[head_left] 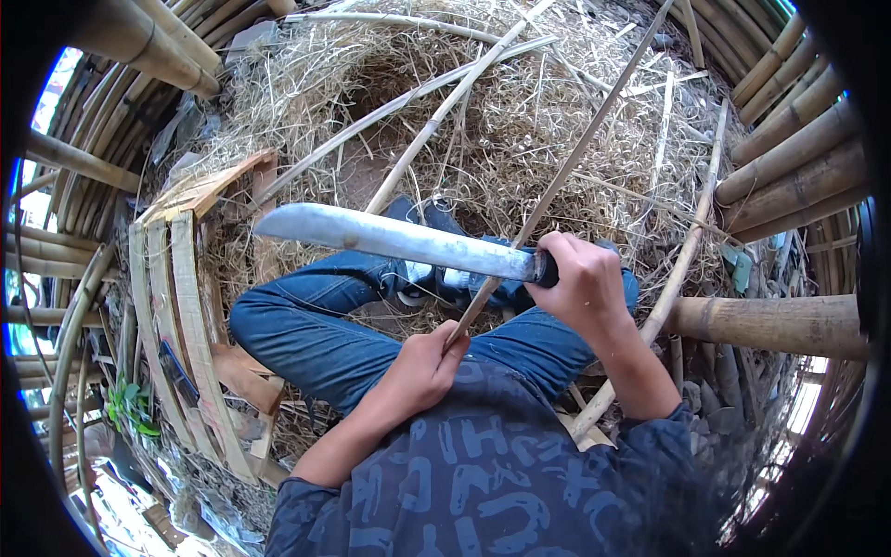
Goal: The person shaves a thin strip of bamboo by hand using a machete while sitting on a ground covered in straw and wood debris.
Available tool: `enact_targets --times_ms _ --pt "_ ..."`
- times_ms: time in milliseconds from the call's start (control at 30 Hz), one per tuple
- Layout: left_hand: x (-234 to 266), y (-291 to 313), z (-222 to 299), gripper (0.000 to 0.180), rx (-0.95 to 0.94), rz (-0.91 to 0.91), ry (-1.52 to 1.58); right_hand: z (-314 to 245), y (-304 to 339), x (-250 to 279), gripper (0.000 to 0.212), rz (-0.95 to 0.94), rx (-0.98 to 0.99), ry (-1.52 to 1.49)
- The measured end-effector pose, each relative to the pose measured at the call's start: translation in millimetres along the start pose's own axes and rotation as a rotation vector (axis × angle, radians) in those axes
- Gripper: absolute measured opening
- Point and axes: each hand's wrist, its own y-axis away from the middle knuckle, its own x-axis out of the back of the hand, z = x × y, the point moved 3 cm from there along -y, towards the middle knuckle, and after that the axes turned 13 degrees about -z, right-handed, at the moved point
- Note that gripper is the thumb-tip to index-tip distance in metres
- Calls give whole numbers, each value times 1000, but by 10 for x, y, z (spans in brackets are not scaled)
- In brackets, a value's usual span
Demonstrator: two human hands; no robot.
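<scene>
My right hand (587, 281) is closed round the dark handle of a machete (399, 244). Its broad grey blade points left, across my lap and above my crossed legs in blue jeans (306, 316). Low in front of my belly, my left hand (429, 367) grips the near end of a long, thin bamboo strip (580, 148). The strip slants up and away to the far right. Near the handle, blade and strip cross; whether they touch I cannot tell.
Pale shavings (548, 139) heap on the ground ahead, with long bamboo pieces (455, 97) across them. A wooden crate (181, 325) stands at my left. A bamboo pole (687, 251) lies along my right side. Thick bamboo posts (770, 325) and slatted bamboo walls surround me.
</scene>
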Motion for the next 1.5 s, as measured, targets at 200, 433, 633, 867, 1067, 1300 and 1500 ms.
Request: enact_targets --times_ms 200,433,633,867,1067,1300,1500 --pt "0 138 -32 18 -15 -50 26 351 -72 276 20 80 -165 180" --pt "-13 190 -168 21 1 -22 41 818 -9 269 24 -25 -474 99" --pt "83 93 -53 18 57 12 33 197 7 -236 18 -61 -80 -75" --pt "188 99 61 17 55 91 -111 351 -139 -228 23 -50 -144 44" --pt "188 42 108 18 30 75 -134 472 -101 -220 21 4 -180 66" --pt "213 320 -68 16 128 -8 -13 1623 -5 115 19 -60 -627 147" --pt "175 199 -182 15 52 56 -31 1107 31 -251 19 -21 -530 42"
